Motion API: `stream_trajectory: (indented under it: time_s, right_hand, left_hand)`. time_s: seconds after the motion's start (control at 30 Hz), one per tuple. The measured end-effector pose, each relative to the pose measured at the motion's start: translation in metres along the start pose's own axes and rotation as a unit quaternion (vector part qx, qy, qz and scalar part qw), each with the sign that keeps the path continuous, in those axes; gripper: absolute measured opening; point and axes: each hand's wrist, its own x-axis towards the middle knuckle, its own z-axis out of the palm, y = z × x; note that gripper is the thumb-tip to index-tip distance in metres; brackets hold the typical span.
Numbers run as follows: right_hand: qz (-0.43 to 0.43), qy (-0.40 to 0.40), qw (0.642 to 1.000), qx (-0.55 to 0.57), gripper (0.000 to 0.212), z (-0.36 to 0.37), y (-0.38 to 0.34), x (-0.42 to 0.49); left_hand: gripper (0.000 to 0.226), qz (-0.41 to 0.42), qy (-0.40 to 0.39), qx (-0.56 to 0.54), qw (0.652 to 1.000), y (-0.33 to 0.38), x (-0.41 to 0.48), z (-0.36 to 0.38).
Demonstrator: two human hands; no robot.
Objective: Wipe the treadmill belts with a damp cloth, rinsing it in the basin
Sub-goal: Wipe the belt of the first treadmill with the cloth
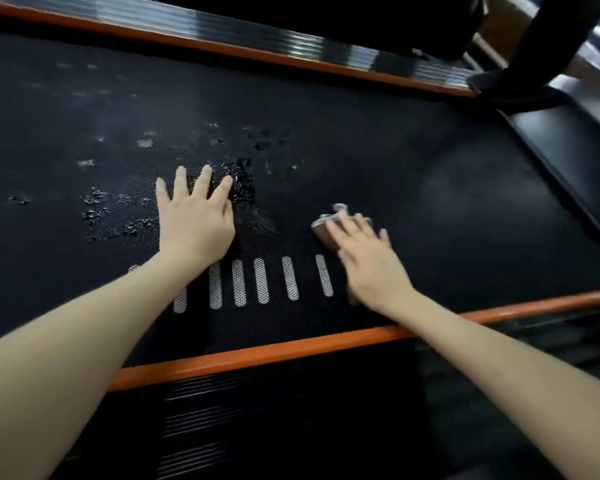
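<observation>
Forearms (pixel 66 344) cut off; blurred right hand (pixel 368 258) covers cloth (pixel 322 227)

No writing, label or number is legible on the treadmill belt (pixel 430 202).

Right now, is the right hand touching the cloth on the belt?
Touching. The head view shows the right hand lying flat over the cloth, pressing it onto the treadmill belt; only the cloth's far edge shows.
</observation>
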Motion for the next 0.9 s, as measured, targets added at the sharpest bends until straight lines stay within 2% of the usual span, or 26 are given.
stream_trajectory:
  time_s: [0.1,0.17,0.3,0.4,0.47,0.53,0.63,0.7,0.77,0.83,0.9]
  right_hand:
    - [0.157,0.019,0.987,0.001,0.052,-0.004,0.006,0.001]
    - [0.177,0.031,0.984,-0.016,0.054,0.001,-0.024,0.002]
    - [0.02,-0.008,0.999,0.024,0.053,0.017,-0.086,-0.01]
    - [-0.061,-0.008,0.998,-0.014,0.061,0.011,-0.063,-0.009]
    - [-0.006,0.026,0.999,-0.032,0.059,0.008,-0.027,-0.005]
    - [0.118,0.041,0.992,-0.018,0.053,0.005,0.003,0.004]
    - [0.217,0.052,0.975,-0.021,0.053,0.005,0.009,0.024]
    - [0.234,0.061,0.97,-0.032,0.052,0.004,0.002,0.032]
    - [0.236,0.062,0.969,-0.033,0.051,0.004,0.001,0.035]
    - [0.232,0.059,0.97,-0.032,0.051,0.001,0.002,0.045]
    - [0.218,0.056,0.974,-0.029,0.051,-0.003,-0.001,0.07]
  left_hand:
    - [0.05,0.0,-0.011,-0.003,1.0,0.0,-0.002,-0.001]
    - [0.052,0.004,-0.017,-0.008,1.0,0.002,-0.004,-0.003]
    - [0.059,0.01,-0.033,-0.002,0.999,0.001,-0.004,-0.005]
    - [0.062,0.015,-0.034,0.0,0.999,0.001,-0.004,-0.004]
    - [0.062,0.016,-0.032,-0.002,0.999,0.001,-0.004,-0.003]
    - [0.062,0.016,-0.035,-0.003,0.999,0.001,-0.004,-0.004]
    - [0.06,0.009,-0.046,-0.014,0.999,0.003,-0.003,-0.006]
    - [0.055,0.003,-0.04,-0.032,0.999,0.002,0.002,-0.01]
    - [0.05,0.008,0.002,-0.057,0.998,-0.007,0.014,-0.014]
    - [0.049,0.024,0.037,-0.044,0.998,-0.02,0.038,-0.017]
    - [0.046,0.029,0.02,-0.008,0.999,-0.035,0.066,-0.02]
